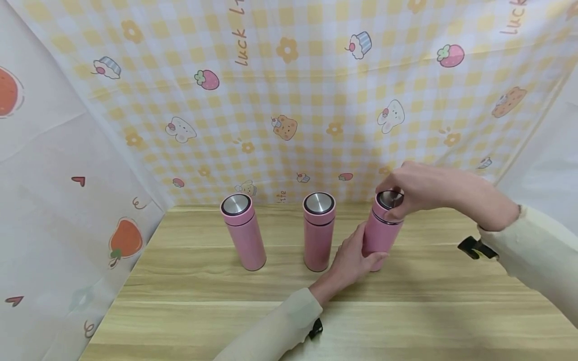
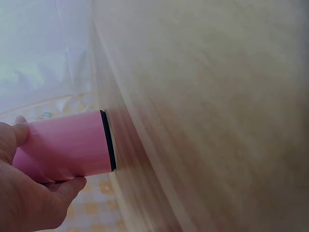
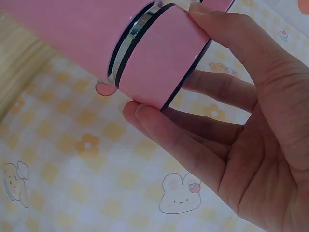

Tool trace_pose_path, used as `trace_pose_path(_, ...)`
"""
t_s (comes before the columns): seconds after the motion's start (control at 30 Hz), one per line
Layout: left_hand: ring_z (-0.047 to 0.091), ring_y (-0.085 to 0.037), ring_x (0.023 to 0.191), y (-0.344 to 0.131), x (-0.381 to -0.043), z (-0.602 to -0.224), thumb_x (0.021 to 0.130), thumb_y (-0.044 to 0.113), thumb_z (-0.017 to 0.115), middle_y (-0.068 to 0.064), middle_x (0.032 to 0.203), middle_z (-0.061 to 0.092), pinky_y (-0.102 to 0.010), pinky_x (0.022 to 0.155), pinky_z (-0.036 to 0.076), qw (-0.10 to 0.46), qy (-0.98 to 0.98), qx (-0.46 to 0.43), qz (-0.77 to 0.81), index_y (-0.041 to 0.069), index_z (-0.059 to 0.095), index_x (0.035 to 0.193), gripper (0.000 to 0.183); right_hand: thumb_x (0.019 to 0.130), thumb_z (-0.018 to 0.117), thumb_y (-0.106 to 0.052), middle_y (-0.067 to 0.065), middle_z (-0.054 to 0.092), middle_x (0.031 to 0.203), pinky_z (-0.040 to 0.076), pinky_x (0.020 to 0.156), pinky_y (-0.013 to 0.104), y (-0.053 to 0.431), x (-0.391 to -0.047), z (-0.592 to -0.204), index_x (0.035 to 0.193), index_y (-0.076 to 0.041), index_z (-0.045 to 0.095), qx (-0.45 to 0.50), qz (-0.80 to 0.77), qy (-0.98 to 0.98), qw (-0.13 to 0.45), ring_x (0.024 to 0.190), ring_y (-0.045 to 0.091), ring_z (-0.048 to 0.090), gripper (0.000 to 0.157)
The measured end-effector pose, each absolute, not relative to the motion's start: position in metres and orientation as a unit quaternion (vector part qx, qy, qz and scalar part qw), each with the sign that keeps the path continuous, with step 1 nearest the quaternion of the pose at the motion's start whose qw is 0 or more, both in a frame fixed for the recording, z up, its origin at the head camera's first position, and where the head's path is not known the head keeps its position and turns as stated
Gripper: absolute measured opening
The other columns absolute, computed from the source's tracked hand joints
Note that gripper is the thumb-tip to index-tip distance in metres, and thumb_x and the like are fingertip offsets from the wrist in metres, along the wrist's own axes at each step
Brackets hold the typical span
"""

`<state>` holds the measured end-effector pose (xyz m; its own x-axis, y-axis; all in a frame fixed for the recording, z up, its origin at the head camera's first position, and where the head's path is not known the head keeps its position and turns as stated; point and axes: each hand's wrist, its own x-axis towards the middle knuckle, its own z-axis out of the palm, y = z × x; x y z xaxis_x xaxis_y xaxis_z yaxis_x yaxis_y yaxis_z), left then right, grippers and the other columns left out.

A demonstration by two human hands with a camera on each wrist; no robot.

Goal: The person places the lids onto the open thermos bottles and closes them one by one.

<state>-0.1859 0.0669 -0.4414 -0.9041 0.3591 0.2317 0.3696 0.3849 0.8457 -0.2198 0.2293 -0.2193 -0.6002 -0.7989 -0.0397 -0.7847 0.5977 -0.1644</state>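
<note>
At the right of the row stands a pink thermos (image 1: 381, 235), which both hands hold. My left hand (image 1: 352, 255) grips its lower body; in the left wrist view the thumb and fingers wrap the pink cylinder (image 2: 67, 145) just above its black base. From above, my right hand (image 1: 417, 190) pinches the lid, fingers on opposite sides of the rim. The right wrist view shows the pink lid (image 3: 161, 55) between thumb and fingertips, with a shiny metal band and a gap showing between lid and body. The palm stays off the lid's top.
Two more pink thermoses stand upright to the left, one in the middle (image 1: 318, 235) and one farther left (image 1: 246, 235), both with silver-topped lids. They share the wooden table (image 1: 203, 316). A yellow checked cloth (image 1: 253, 100) hangs behind, and a white printed sheet (image 1: 58, 200) hangs at left.
</note>
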Motion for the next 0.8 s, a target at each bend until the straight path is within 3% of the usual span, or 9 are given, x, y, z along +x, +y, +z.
trace_pose_path(0.17,0.054,-0.005,0.118,0.0666,-0.1857,-0.4420,0.093,0.038,0.075,0.007,0.137,0.054,-0.029,0.097,0.048,0.003,-0.831,-0.219,-0.512,0.022,0.035,0.154,0.075,0.075,0.083,-0.018,-0.015,0.047,0.062,0.040,0.049,0.023,0.2290,-0.2186,-0.2194,0.078,-0.023,0.065,-0.431,-0.062,0.899,0.049,0.053,0.000,0.040,0.019)
trace_pose_path(0.6,0.054,-0.005,0.118,0.0667,-0.1855,-0.4430,0.093,0.037,0.075,0.007,0.137,0.054,-0.029,0.097,0.048,0.003,-0.826,-0.223,-0.517,0.022,0.034,0.155,0.076,0.074,0.082,-0.017,-0.013,0.043,0.059,0.037,0.047,0.024,0.2260,-0.2196,-0.2209,0.080,-0.021,0.068,-0.417,-0.050,0.907,0.043,0.051,0.001,0.038,0.015)
trace_pose_path(0.8,0.054,-0.006,0.118,0.0665,-0.1862,-0.4429,0.093,0.037,0.075,0.007,0.137,0.055,-0.029,0.097,0.048,0.008,-0.831,-0.221,-0.510,0.021,0.034,0.154,0.076,0.077,0.081,-0.018,-0.013,0.040,0.057,0.036,0.046,0.023,0.2244,-0.2188,-0.2209,0.071,-0.021,0.062,-0.416,-0.045,0.908,0.032,0.049,0.001,0.035,0.020)
